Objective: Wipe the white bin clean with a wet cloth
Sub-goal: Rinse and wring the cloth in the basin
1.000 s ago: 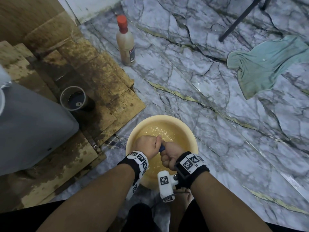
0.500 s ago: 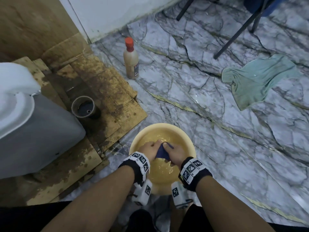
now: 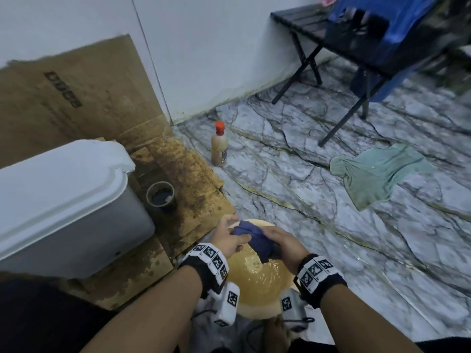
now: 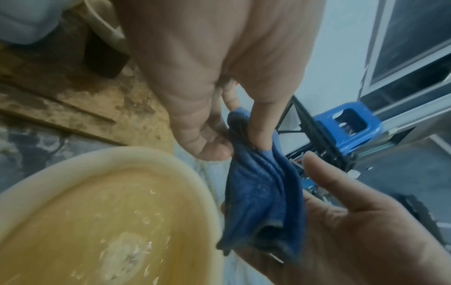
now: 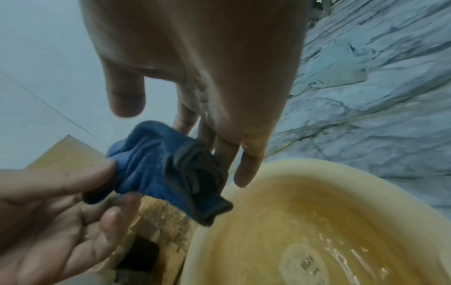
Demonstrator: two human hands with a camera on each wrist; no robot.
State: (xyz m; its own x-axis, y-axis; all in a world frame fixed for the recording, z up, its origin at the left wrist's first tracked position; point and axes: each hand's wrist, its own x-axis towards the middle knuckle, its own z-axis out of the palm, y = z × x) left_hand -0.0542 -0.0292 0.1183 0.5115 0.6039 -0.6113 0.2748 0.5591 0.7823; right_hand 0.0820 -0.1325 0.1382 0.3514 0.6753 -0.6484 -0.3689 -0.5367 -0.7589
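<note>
The white bin (image 3: pixel 63 200), grey-bodied with a white lid, stands at the left on wet cardboard. A wet blue cloth (image 3: pixel 254 239) hangs above the yellow basin (image 3: pixel 257 286) of soapy water. My left hand (image 3: pixel 232 231) pinches one end of the cloth between thumb and forefinger, as the left wrist view shows (image 4: pixel 231 146). My right hand (image 3: pixel 277 242) lies against the other end. In the right wrist view my right hand (image 5: pixel 219 160) has straight fingers touching the bunched cloth (image 5: pixel 171 169), with the thumb held off it.
A bottle with an orange cap (image 3: pixel 219 146) stands on the marble floor by the wall. A dark cup (image 3: pixel 161 197) sits on the stained cardboard (image 3: pixel 183 174) beside the bin. A green rag (image 3: pixel 377 171) lies to the right, near a black bench (image 3: pixel 318 36).
Both hands have lifted the cloth out of the water and stopped clenching it. The right hand's fingers have straightened. The head view has tilted up, bringing the bin and wall into sight.
</note>
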